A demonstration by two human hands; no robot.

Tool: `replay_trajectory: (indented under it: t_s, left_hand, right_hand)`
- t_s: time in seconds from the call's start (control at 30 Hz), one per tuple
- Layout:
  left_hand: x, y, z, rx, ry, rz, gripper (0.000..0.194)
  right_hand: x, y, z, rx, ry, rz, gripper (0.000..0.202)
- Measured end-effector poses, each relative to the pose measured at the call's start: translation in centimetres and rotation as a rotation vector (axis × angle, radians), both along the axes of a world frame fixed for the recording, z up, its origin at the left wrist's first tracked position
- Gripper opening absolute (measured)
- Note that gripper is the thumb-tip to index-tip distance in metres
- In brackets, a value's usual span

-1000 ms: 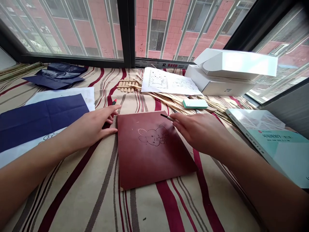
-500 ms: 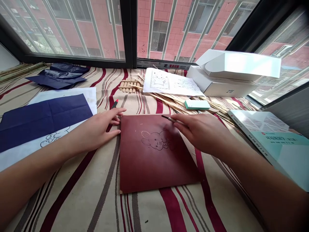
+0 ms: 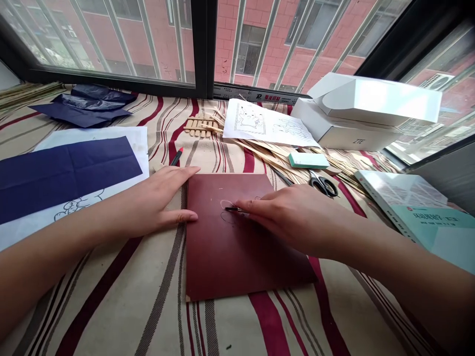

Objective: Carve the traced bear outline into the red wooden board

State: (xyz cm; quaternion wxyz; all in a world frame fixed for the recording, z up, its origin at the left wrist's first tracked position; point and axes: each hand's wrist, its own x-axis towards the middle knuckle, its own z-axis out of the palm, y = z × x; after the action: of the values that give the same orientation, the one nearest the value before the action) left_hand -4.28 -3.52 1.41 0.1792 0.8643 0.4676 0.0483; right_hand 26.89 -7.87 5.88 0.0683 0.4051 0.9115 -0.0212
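Two hands on one dark red board (image 3: pixel 237 242), flat on the striped cloth (image 3: pixel 111 306) of the desk.

Your left hand (image 3: pixel 159 202) lies open, fingers spread, thumb pressing the board's left edge. Your right hand (image 3: pixel 293 217) pinches a thin dark-tipped tool (image 3: pixel 233 209), its tip on the faint drawn outline. Board looks thin, stiff, light, likely to slide on cloth: brace it at the edge, clear of the drawing. Scissors (image 3: pixel 322 184) lie just beyond.

The right hand (image 3: pixel 293 217) has moved from the far edge of the dark red board (image 3: pixel 237 247) onto its middle, its thin tool (image 3: pixel 232 209) now touching and partly covering the rabbit outline (image 3: pixel 227 207).
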Motion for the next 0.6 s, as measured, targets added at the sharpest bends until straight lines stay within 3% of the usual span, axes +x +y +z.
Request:
replay_trajectory:
  t_s: [0.4,0.6]
  left_hand:
    - [-0.4,0.4,-0.7,0.052,-0.019,-0.052,0.124]
    - [-0.5,0.5,-0.9,0.049,-0.029,-0.058,0.12]
  right_hand:
    - [-1.7,-1.0,1.9,0.028,-0.265,0.046,0.049]
    - [-3.3,-1.0,2.9,0.079,-0.368,0.156,0.036]
